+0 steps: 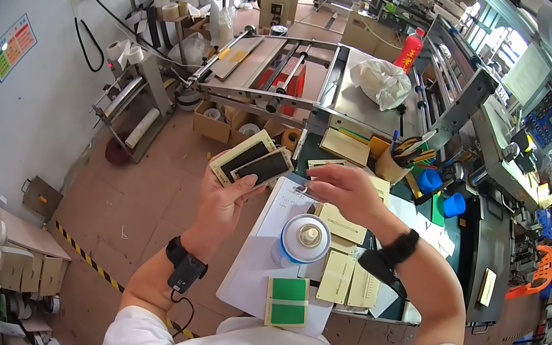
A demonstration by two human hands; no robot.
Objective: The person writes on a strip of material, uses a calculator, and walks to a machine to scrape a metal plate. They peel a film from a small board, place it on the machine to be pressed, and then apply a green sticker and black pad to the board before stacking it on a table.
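My left hand point(231, 198) is closed on two cream plates with black rectangular faces point(261, 165), fanned one over the other, thumb on top. My right hand point(341, 188) reaches in from the right with its fingers stretched toward the plates, close above the metal clip point(300, 189) of a clipboard. Nothing shows in its fingers. On the clipboard's white paper point(249, 268), which has some handwriting, stands a white and blue spray can point(304, 240). A cream plate with two green panels point(287, 301) lies nearest to my body.
Several cream plates point(336, 276) lie right of the can. Behind them are a cup of tools point(391, 167), blue cups point(454, 205) and a metal roller frame point(280, 95) bearing a white plastic bag point(380, 83) and a red bottle point(410, 50). Orange chairs point(533, 274) stand at right.
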